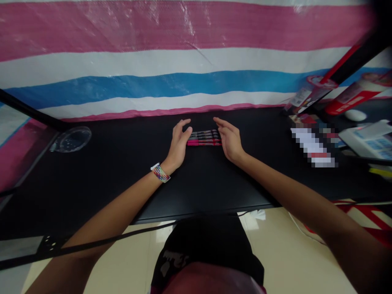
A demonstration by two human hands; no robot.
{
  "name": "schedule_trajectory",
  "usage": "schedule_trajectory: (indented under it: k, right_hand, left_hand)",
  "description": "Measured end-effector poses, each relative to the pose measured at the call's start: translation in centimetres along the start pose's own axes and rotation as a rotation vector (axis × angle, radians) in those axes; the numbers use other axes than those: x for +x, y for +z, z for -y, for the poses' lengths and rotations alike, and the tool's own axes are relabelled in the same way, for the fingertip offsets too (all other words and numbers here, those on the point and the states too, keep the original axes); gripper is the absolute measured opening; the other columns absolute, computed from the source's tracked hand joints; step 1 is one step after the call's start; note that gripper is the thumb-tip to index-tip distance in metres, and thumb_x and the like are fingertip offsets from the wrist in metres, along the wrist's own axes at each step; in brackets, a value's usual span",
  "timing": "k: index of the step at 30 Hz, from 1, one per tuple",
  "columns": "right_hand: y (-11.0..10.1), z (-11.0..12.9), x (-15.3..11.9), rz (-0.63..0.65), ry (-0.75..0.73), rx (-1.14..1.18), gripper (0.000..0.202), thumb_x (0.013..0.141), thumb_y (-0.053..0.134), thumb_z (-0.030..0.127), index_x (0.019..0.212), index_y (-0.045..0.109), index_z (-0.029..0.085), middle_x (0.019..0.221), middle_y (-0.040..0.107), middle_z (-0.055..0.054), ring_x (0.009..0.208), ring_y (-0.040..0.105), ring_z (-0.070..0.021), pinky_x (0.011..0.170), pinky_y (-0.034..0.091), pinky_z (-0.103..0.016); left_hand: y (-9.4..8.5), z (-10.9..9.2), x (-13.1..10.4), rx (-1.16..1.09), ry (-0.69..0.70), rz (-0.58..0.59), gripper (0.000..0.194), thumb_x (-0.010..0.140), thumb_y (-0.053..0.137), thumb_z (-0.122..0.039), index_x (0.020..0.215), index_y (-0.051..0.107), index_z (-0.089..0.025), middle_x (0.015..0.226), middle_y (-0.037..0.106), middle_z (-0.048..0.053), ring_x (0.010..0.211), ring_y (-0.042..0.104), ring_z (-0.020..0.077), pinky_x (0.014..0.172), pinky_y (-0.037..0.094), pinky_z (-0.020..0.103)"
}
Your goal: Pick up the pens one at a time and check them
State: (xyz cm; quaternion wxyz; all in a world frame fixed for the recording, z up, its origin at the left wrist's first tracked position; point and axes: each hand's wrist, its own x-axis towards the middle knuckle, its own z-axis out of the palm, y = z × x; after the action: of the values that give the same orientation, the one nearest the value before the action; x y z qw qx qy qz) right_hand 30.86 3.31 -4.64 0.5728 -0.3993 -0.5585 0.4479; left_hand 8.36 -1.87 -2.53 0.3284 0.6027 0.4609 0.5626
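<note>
Several pens (203,138) lie side by side in a flat row on the black table (128,175), black ones at the back and pink or red ones nearest me. At their left ends is my left hand (179,143), upright on its edge, fingers apart and thumb near the pens. My right hand (231,141) stands at the right ends with its fingers extended and its palm facing the pens. Neither hand is wrapped round a pen. A colourful woven band (160,172) circles my left wrist.
A clear plastic lid (73,139) lies at the far left. On the right are two drink cups, one clear (310,96) and one red (355,96), a white rounded object (355,115), a blurred packet (314,147) and a white device (370,139). Striped sheeting (183,83) hangs behind.
</note>
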Motion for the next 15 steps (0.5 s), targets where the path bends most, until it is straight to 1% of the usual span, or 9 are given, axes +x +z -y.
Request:
schedule_trajectory:
  k: [3,5,8,11,12,13,14,15]
  right_hand:
    - [0.0,-0.1,0.1,0.011,-0.010,-0.016,0.051,0.095,0.057,0.025,0.141,0.081,0.026,0.160,0.071,-0.005,0.162,0.056,-0.0315,0.138,0.040,-0.059]
    - [0.1,-0.2,0.1,0.005,-0.009,0.003,0.052,0.093,0.058,0.023,0.139,0.082,0.025,0.158,0.073,-0.006,0.161,0.057,-0.0314,0.138,0.041,-0.058]
    - [0.1,0.3,-0.1,-0.011,0.003,-0.003,0.053,0.090,0.057,0.022,0.137,0.083,0.025,0.155,0.075,-0.006,0.160,0.058,-0.0309,0.137,0.041,-0.057]
    - [-0.2,2.0,-0.5,0.003,-0.014,-0.140,0.049,0.093,0.058,0.022,0.133,0.085,0.028,0.158,0.073,-0.005,0.161,0.057,-0.0323,0.138,0.039,-0.060]
    - [-0.4,2.7,-0.7,0.043,-0.044,-0.204,0.044,0.093,0.060,0.022,0.128,0.087,0.028,0.159,0.072,-0.005,0.162,0.055,-0.0333,0.139,0.036,-0.062]
    - [-0.6,3.5,-0.9,0.087,-0.094,-0.270,0.037,0.095,0.062,0.023,0.119,0.089,0.028,0.158,0.073,-0.005,0.164,0.053,-0.0347,0.139,0.035,-0.063]
    - [-0.7,4.2,-1.1,0.137,-0.155,-0.340,0.029,0.097,0.063,0.026,0.108,0.090,0.028,0.157,0.074,-0.005,0.166,0.050,-0.0363,0.139,0.034,-0.066]
    - [-0.9,4.8,-1.3,0.186,-0.221,-0.410,0.025,0.098,0.065,0.029,0.102,0.090,0.028,0.158,0.074,-0.004,0.167,0.048,-0.0376,0.138,0.034,-0.068]
  left_hand:
    - [0.1,-0.1,-0.3,-0.009,-0.003,0.020,0.045,0.111,0.058,-0.067,0.144,0.068,-0.039,0.165,0.058,0.004,0.172,0.036,0.0297,0.141,0.031,0.053]
    - [0.1,-0.2,-0.5,-0.017,-0.002,0.023,0.042,0.111,0.058,-0.066,0.141,0.069,-0.038,0.163,0.060,0.004,0.173,0.034,0.0292,0.142,0.029,0.052]
    - [0.2,-0.2,-0.4,-0.016,-0.004,0.010,0.040,0.111,0.057,-0.066,0.135,0.070,-0.036,0.158,0.063,0.006,0.170,0.039,0.0293,0.142,0.029,0.051]
    - [0.1,0.0,-0.1,-0.013,-0.009,-0.066,0.043,0.110,0.057,-0.068,0.130,0.069,-0.033,0.149,0.066,0.008,0.160,0.051,0.0298,0.139,0.034,0.050]
    - [-0.1,0.0,0.0,-0.005,-0.006,-0.097,0.044,0.110,0.057,-0.069,0.130,0.068,-0.032,0.146,0.067,0.009,0.156,0.054,0.0298,0.137,0.036,0.050]
    - [-0.3,0.0,0.1,0.008,-0.001,-0.123,0.045,0.109,0.057,-0.070,0.129,0.066,-0.031,0.144,0.068,0.010,0.152,0.057,0.0297,0.135,0.039,0.049]
    - [-0.5,0.0,0.3,0.029,0.005,-0.134,0.046,0.109,0.057,-0.071,0.129,0.065,-0.030,0.143,0.068,0.010,0.149,0.059,0.0295,0.134,0.040,0.049]
    - [-0.8,-0.1,0.4,0.053,0.011,-0.136,0.047,0.109,0.057,-0.071,0.129,0.065,-0.029,0.142,0.068,0.011,0.147,0.061,0.0294,0.133,0.041,0.049]
